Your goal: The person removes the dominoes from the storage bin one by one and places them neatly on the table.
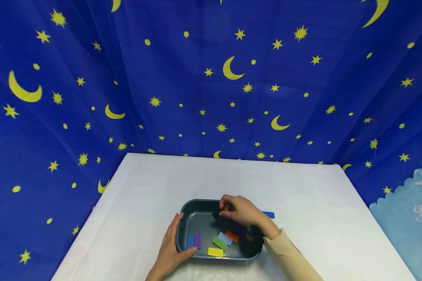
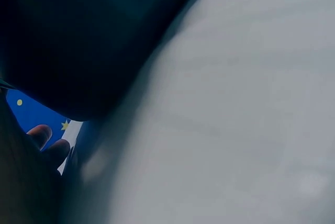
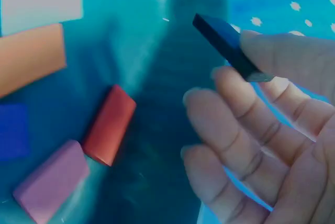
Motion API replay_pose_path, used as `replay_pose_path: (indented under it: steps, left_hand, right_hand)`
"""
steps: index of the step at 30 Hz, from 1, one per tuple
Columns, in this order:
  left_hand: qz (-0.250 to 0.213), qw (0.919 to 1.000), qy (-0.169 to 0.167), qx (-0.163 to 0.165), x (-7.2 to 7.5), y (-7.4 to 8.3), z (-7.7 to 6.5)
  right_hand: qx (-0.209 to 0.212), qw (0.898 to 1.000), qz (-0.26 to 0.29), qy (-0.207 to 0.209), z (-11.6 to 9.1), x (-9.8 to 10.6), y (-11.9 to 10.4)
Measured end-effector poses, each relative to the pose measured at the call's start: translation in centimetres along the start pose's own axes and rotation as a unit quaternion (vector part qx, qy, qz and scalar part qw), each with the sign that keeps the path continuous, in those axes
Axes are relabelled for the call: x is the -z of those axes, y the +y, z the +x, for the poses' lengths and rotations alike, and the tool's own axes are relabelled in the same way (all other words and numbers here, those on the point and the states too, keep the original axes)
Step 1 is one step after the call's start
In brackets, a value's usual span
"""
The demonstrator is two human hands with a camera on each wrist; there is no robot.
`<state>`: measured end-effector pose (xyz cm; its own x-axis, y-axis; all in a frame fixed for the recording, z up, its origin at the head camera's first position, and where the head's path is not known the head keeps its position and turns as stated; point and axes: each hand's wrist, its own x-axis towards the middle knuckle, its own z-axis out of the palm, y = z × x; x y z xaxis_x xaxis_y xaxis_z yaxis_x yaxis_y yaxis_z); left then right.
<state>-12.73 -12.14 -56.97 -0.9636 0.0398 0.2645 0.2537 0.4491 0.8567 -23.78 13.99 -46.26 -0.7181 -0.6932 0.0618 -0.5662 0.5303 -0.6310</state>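
A grey-blue tray [image 1: 201, 223] with rounded corners holds several small flat coloured blocks. My left hand [image 1: 170, 242] rests at its left near corner, fingers straight along the side wall and thumb over the near rim. In the left wrist view two fingertips [image 2: 52, 143] show beside the dark outer wall. Above the tray's far right part, my right hand [image 1: 240, 210] pinches a black block [image 3: 225, 46] between thumb and fingers. Inside the tray lie a yellow block [image 1: 215, 252], a green block [image 1: 219, 243], a light blue block [image 1: 225, 238] and an orange block [image 1: 232, 235].
A purple block [image 1: 197, 240] and a blue block [image 1: 190, 241] lie by the left wall. Red [image 3: 110, 125] and pink [image 3: 52, 183] blocks show in the right wrist view. Another blue block [image 1: 269, 214] is on the white table [image 1: 154, 183], right of the tray. A starry curtain [image 1: 183, 86] hangs behind.
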Motion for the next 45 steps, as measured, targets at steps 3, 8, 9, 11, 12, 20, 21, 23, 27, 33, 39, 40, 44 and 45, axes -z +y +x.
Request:
replay_pose_path:
  steps: [3, 8, 9, 11, 12, 20, 21, 23, 27, 33, 39, 40, 44, 45]
  left_hand:
    - [-0.001, 1.0, 0.003, -0.003, -0.1, 0.0, 0.1]
    - [-0.004, 1.0, 0.0, 0.005, -0.1, 0.1, -0.3]
    - [-0.005, 1.0, 0.0, 0.005, -0.1, 0.2, -0.4]
    - [-0.007, 1.0, 0.0, 0.006, 0.0, 0.2, -0.5]
    - [-0.008, 1.0, 0.001, 0.006, 0.0, 0.3, -0.5]
    - [-0.007, 0.9999, -0.001, 0.008, 0.0, 0.2, -0.4]
    - [-0.007, 0.9999, -0.002, 0.01, 0.0, 0.2, -0.4]
    - [-0.005, 1.0, -0.001, 0.008, 0.0, 0.2, -0.3]
    - [-0.004, 1.0, 0.002, 0.0, 0.1, 0.1, -0.2]
    - [-0.003, 1.0, 0.003, -0.005, 0.0, 0.0, -0.1]
    - [-0.004, 1.0, -0.001, -0.009, 0.0, 0.0, 0.2]
    - [-0.004, 0.9999, -0.002, -0.011, 0.0, 0.1, 0.2]
    - [-0.005, 0.9999, -0.004, -0.012, 0.0, 0.0, 0.3]
    - [-0.004, 0.9999, -0.004, -0.013, 0.0, 0.0, 0.3]
  right_hand:
    - [0.002, 0.998, 0.05, 0.028, -0.6, 1.1, 0.5]
    - [-0.025, 0.988, 0.14, 0.068, -2.4, 2.1, 1.2]
    - [-0.033, 0.985, 0.152, 0.079, -2.9, 2.3, 1.2]
    - [-0.044, 0.978, 0.173, 0.103, -3.8, 2.8, 0.9]
    - [-0.05, 0.976, 0.179, 0.116, -4.3, 3.2, 0.7]
    - [-0.131, 0.94, 0.221, 0.224, -7.4, 5.3, 3.0]
    - [-0.143, 0.934, 0.222, 0.238, -7.7, 5.3, 3.9]
    - [-0.172, 0.924, 0.223, 0.261, -8.4, 5.1, 5.7]
    - [-0.232, 0.909, 0.225, 0.265, -9.8, 4.6, 8.2]
    - [-0.298, 0.9, 0.199, 0.247, -11.8, 3.9, 10.1]
    - [-0.321, 0.893, 0.185, 0.255, -13.5, 3.9, 11.4]
    - [-0.322, 0.893, 0.185, 0.255, -13.7, 3.9, 11.5]
    - [-0.33, 0.893, 0.182, 0.248, -14.6, 4.0, 11.9]
    - [-0.333, 0.892, 0.181, 0.246, -14.7, 3.9, 12.1]
